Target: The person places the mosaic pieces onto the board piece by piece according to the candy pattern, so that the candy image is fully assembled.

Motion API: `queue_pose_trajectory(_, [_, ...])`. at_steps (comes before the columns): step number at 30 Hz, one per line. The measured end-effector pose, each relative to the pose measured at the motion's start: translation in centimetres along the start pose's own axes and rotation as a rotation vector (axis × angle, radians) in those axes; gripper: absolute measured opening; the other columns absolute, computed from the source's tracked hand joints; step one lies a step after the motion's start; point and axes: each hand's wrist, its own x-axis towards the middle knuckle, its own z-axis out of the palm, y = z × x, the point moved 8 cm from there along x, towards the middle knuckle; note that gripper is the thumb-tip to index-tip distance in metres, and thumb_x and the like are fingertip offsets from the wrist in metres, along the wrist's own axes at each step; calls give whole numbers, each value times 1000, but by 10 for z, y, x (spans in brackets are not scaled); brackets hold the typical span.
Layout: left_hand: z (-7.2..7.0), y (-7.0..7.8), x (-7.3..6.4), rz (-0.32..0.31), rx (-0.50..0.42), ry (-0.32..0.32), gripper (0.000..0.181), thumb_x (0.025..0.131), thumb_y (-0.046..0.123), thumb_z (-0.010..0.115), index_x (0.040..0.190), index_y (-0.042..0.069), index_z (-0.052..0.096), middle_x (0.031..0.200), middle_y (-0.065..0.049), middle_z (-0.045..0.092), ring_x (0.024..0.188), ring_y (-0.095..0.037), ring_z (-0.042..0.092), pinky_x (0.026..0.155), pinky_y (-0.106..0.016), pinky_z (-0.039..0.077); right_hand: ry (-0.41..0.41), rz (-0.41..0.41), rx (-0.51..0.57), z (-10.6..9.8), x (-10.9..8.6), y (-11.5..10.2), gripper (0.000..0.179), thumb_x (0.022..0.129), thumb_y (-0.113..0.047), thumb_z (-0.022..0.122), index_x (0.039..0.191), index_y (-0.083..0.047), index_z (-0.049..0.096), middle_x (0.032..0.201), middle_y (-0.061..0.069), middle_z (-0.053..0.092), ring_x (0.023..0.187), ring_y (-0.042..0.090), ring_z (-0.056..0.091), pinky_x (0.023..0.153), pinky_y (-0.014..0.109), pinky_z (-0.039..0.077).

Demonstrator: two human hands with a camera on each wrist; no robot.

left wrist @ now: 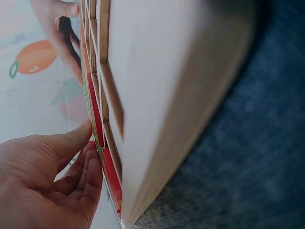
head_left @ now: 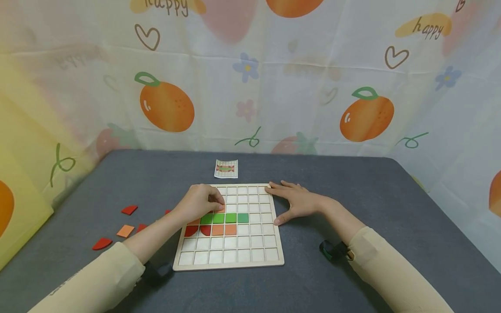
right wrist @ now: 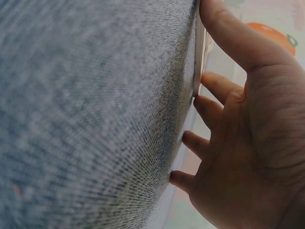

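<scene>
A pale wooden grid board (head_left: 256, 263) lies on the dark table and carries coloured tiles. My left hand (head_left: 200, 202) is over its upper left part, fingers curled, thumb and fingertips pinching an orange tile (head_left: 221, 209) at a cell. Below it runs a row of green tiles (head_left: 231, 218), then a row with red tiles (head_left: 190, 231) and orange square tiles (head_left: 224, 229). In the left wrist view, the left hand's fingertips (left wrist: 93, 148) meet the board's surface, partly hiding the tiles. My right hand (head_left: 298, 201) rests with spread fingers on the board's right edge; its thumb (right wrist: 238, 38) touches that edge.
Left of the board lie loose red tiles (head_left: 102, 244) and an orange square (head_left: 125, 231), some partly behind the left forearm. A small pattern card (head_left: 226, 169) lies beyond the board. A printed curtain (head_left: 297, 87) hangs behind the table (head_left: 352, 187).
</scene>
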Motion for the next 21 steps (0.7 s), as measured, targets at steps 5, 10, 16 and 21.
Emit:
queue_pose_trajectory(5, [-1,-2,2,-25,-1,-24,7,86,14,76,89,8,75,78,-1,72,67,-10,58,63,-26,47,2,-8,2,0,0,0,99,81,-58,73,159,-27,21,169,3,9,156,38,0,117,73,3])
queue_pose_trajectory(10, [-13,-6,1,-43,-1,-18,10,88,16,73,96,9,75,81,-4,72,69,-12,59,63,-27,47,5,-13,2,0,0,0,99,81,-59,73,159,-26,21,169,3,9,156,38,0,117,72,2])
queue_pose_trajectory(16, [-36,-17,-7,-40,-14,-27,13,91,14,69,101,8,74,87,-7,71,72,-15,61,65,-29,48,2,-15,0,0,1,0,99,81,-58,73,158,-25,21,169,4,9,156,38,0,118,71,2])
queue_pose_trajectory(21, [-53,-29,-15,-46,-5,-52,15,91,18,69,103,9,74,94,-5,73,81,-15,63,73,-30,50,3,-11,1,0,0,1,99,81,-58,73,158,-26,21,169,3,9,156,38,0,118,72,2])
